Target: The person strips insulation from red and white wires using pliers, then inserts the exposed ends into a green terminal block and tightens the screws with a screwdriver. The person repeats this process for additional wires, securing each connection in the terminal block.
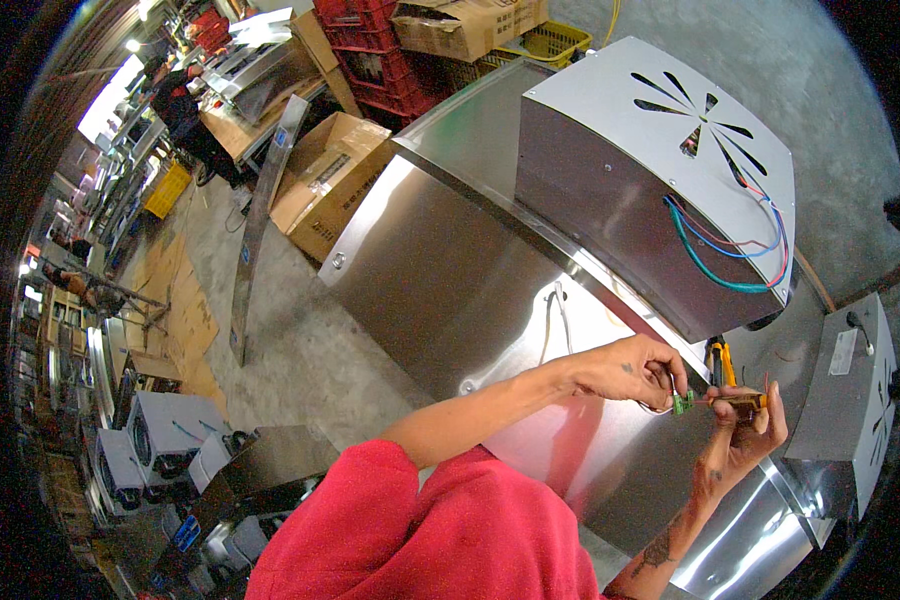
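Observation:
In my left hand (632,372) a small green terminal block (682,402) is pinched between thumb and fingers, with thin wire beside it. My right hand (738,440) grips a small screwdriver (742,401) with an orange and dark handle. Its shaft points left at the terminal block; whether the tip sits in a screw I cannot make out. Just beyond my hands, yellow-and-black pliers (722,362) rest on the metal surface. A box-shaped metal housing (610,190) with a flower-shaped vent stands farther off, with blue, red and green wires (715,262) looping out of it.
Under my hands lies a large shiny sheet-metal body (450,290), wires (558,315) emerging through it. Another vented housing (850,400) is at the right. Beyond are a cardboard box (332,185), red crates (370,60) and a person (185,115) by a workbench.

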Demonstrator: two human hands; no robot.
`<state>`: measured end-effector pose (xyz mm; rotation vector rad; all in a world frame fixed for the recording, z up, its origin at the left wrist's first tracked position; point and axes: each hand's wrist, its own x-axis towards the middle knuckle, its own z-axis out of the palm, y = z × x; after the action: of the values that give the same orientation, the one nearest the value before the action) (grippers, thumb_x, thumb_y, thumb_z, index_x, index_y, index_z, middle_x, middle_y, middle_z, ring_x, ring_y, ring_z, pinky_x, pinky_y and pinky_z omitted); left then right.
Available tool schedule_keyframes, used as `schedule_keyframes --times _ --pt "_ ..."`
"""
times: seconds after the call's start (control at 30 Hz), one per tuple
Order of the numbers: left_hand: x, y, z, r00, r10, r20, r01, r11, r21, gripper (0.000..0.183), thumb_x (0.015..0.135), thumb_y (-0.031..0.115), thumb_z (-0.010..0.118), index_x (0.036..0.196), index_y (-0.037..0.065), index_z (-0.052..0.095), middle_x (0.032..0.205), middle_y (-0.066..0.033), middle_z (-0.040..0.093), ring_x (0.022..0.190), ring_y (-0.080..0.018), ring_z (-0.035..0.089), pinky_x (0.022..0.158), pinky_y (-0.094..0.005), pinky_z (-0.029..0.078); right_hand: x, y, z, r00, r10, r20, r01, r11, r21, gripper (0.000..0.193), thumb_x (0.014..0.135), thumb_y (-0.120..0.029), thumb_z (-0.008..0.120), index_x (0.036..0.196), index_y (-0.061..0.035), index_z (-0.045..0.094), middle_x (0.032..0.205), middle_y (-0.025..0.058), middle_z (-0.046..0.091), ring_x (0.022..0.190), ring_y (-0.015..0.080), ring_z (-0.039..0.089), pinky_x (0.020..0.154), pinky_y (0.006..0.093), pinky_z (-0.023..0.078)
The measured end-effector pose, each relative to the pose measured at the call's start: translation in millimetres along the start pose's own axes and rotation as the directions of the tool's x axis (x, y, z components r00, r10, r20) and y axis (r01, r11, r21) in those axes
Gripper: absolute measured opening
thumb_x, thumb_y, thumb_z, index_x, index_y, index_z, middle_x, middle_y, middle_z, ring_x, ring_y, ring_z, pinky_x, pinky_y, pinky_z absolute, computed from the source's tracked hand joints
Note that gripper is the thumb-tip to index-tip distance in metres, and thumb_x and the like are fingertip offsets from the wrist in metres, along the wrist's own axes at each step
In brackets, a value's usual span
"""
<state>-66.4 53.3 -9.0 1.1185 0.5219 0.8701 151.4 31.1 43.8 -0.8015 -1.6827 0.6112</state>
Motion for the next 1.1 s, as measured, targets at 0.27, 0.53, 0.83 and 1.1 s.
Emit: schedule_keyframes --times 0.27,0.53,0.83,1.1 --pt "-2.4 0.2 -4.4 1.000 -0.008 -0.016 0.008 1.000 0.003 0.023 0.093 0.005 0.080 0.114 0.002 0.072 0.099 -0.0052 0.074 0.089 -0.0111 0.071 0.079 -0.0268 0.059 3.0 -2.6 4.5 0.998 -0.034 0.057 0.035 0.999 -0.017 0.057 0.105 0.002 0.055 0.155 -0.0142 0.033 0.107 0.0176 0.068 0.091 0.0267 0.069 0.086 0.0395 0.058" --pt "-0.6 1.4 -2.1 1.000 -0.009 -0.018 0.010 0.999 0.051 0.022 0.093 0.005 0.079 0.113 0.001 0.071 0.095 -0.0046 0.073 0.088 -0.0110 0.070 0.077 -0.0261 0.058 2.9 -3.8 11.2 1.000 0.005 0.028 -0.004 1.000 -0.031 0.052 0.109 -0.002 0.054 0.155 -0.0128 0.033 0.106 0.0171 0.067 0.090 0.0251 0.069 0.086 0.0383 0.057" --pt "1.4 -0.9 -2.4 1.000 0.007 -0.005 -0.007 1.000 -0.011 0.023 0.094 0.007 0.080 0.114 0.001 0.070 0.097 -0.0055 0.074 0.088 -0.0116 0.071 0.079 -0.0269 0.059 4.8 -3.2 9.4 0.998 0.018 0.067 -0.016 1.000 -0.018 0.054 0.109 -0.004 0.057 0.156 -0.0128 0.033 0.108 0.0159 0.066 0.091 0.0232 0.068 0.086 0.0378 0.057" --pt "-0.3 -4.0 -5.5 1.000 0.003 -0.028 -0.001 0.999 0.046 0.025 0.094 0.008 0.081 0.115 0.001 0.071 0.097 -0.0058 0.074 0.089 -0.0119 0.071 0.079 -0.0272 0.059 5.1 -6.3 16.9 0.999 0.044 0.016 -0.045 0.999 0.030 0.053 0.110 -0.008 0.058 0.157 -0.0141 0.033 0.109 0.0155 0.067 0.091 0.0232 0.069 0.087 0.0383 0.057"
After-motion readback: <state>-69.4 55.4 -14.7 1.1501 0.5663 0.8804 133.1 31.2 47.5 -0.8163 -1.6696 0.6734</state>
